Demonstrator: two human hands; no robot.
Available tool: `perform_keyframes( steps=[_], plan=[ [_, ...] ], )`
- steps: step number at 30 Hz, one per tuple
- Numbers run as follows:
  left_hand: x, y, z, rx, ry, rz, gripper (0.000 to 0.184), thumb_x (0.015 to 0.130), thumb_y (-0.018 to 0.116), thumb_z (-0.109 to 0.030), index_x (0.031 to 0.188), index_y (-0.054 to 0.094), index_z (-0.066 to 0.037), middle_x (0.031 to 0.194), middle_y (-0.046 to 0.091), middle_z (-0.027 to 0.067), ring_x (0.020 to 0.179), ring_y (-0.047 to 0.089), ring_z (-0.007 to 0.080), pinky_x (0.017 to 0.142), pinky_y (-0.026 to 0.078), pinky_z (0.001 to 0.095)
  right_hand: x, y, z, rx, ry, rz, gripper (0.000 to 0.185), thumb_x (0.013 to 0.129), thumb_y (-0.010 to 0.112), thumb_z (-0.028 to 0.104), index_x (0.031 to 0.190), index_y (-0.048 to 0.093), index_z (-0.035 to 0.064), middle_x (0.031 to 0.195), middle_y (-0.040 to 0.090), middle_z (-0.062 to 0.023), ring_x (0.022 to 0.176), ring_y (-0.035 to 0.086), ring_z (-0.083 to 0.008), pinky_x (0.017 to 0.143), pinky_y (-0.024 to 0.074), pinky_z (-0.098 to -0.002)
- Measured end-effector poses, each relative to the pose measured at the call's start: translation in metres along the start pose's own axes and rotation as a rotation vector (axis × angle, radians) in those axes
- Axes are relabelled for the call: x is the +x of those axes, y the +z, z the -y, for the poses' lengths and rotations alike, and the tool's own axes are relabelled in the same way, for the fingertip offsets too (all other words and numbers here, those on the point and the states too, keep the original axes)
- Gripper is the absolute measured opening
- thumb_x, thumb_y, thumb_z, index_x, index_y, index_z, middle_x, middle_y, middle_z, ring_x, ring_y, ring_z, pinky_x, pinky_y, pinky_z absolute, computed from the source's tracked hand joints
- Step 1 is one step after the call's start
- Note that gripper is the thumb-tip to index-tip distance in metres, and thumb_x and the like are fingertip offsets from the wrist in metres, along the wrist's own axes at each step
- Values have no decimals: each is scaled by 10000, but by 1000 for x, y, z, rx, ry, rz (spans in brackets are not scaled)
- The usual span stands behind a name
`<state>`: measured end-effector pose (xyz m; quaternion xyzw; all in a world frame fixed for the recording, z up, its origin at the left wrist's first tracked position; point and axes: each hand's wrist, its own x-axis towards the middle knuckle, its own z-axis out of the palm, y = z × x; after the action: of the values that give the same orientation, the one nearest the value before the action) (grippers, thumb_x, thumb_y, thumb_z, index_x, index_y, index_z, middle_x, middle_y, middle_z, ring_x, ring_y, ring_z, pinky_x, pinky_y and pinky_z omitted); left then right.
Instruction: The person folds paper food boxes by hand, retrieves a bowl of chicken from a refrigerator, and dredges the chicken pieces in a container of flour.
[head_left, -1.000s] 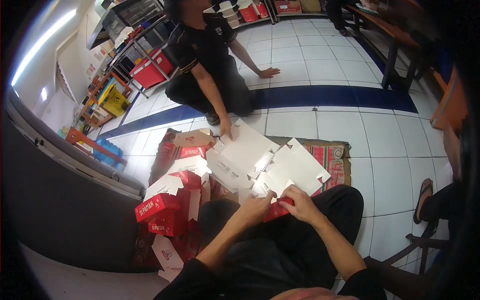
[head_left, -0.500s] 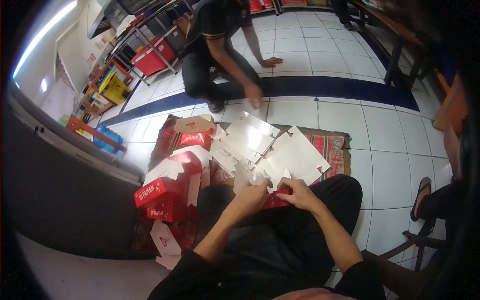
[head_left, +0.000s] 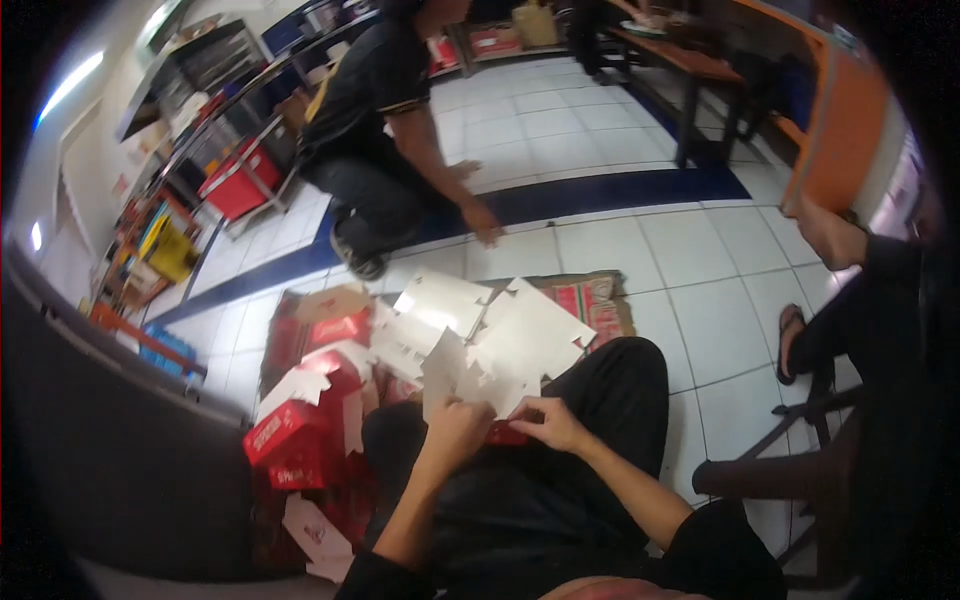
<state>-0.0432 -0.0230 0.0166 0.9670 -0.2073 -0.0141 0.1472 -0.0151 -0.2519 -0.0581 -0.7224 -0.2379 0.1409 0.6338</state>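
With closed fingers, the left hand [head_left: 460, 430] and right hand [head_left: 555, 424] pinch the half-folded box [head_left: 506, 435] between them, apparently mid-fold, which calls for aligning its loose flaps just beyond the fingers.

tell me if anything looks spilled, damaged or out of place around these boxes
No spill or damage shows, though blur hides fine detail. Mildly untidy: the red boxes at the left are heaped askew with white flaps open, and the flat white sheets lie at uneven angles on the patterned mat.
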Motion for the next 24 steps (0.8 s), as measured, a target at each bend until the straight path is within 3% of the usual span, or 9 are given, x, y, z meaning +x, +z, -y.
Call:
perform_keyframes(
  steps=[2, 8, 12, 14, 15, 16, 19, 22, 24],
  plan=[
    [-8, 12, -2, 105, 91, -136, 98, 896, 674, -151, 829, 727, -103, 720, 714, 165, 717, 732, 356, 836, 538, 487, -10, 6, 2, 0, 35, -36, 130, 958, 786, 118, 1055, 762, 34, 869, 764, -38, 789, 674, -84, 730, 552, -293],
    [-7, 18, -11, 127, 26, -115, 101, 875, 700, -167, 893, 792, -131, 794, 760, 155, 775, 760, 325, 944, 545, 460, -10, 16, -11, -149, -20, -79, 136, 914, 775, 67, 1046, 757, 42, 854, 744, -72, 779, 694, -140, 711, 554, -307],
    [-8, 1, -11, 90, 26, -17, 137, 875, 704, -159, 941, 821, -135, 823, 775, 145, 807, 769, 320, 966, 546, 455, -1, 5, -5, -262, -192, -22, 178, 883, 828, 102, 1034, 746, 57, 1266, 670, -121, 1158, 654, -270, 942, 541, -363],
    [-13, -20, -7, -16, -135, 18, 196, 942, 650, -169, 1019, 829, -146, 881, 782, 154, 846, 763, 341, 944, 568, 472, 7, 2, 10, -325, -194, -435, 349, 867, 861, 152, 1177, 727, 64, 1429, 563, -201, 1248, 613, -342, 1056, 504, -406],
    [-18, -30, -8, -31, -128, 22, 196, 942, 650, -169, 1019, 829, -146, 881, 782, 154, 846, 763, 341, 944, 568, 472, 13, -2, -10, -442, -192, -541, 640, 869, 860, 197, 1429, 582, 59, 1472, 527, -233, 1258, 603, -361, 1078, 483, -461],
    [-22, -42, -8, -32, -179, 86, 202, 942, 650, -159, 1037, 828, -148, 891, 784, 150, 859, 764, 341, 939, 569, 468, 19, -4, -14, -450, -183, -546, 640, 869, 860, 197, 1429, 582, 59, 1472, 527, -233, 1258, 603, -361, 1078, 483, -461],
    [-34, -50, -4, -106, -179, 144, 212, 944, 650, -138, 1069, 821, -143, 919, 787, 148, 882, 762, 347, 946, 564, 468, 39, -7, -9, 85, 315, -380, 889, 902, 819, 188, 1605, 308, 0, 1477, 527, -255, 1263, 596, -290, 1091, 474, -426],
    [-44, -50, 2, -199, -99, 97, 213, 949, 652, -128, 1093, 810, -127, 959, 787, 153, 901, 755, 364, 976, 546, 472, 61, -22, 16, 365, 587, -173, 855, 900, 753, 124, 1618, 306, 6, 1484, 514, -261, 1263, 588, -281, 1108, 465, -389],
    [-43, -47, 16, -213, -53, 53, 213, 953, 654, -128, 1103, 804, -120, 981, 786, 156, 909, 750, 375, 993, 536, 472, 67, -24, 1, 382, 541, -151, 837, 884, 687, 69, 1626, 306, 12, 1457, 548, -213, 1283, 579, -276, 1125, 452, -370]
  ],
)
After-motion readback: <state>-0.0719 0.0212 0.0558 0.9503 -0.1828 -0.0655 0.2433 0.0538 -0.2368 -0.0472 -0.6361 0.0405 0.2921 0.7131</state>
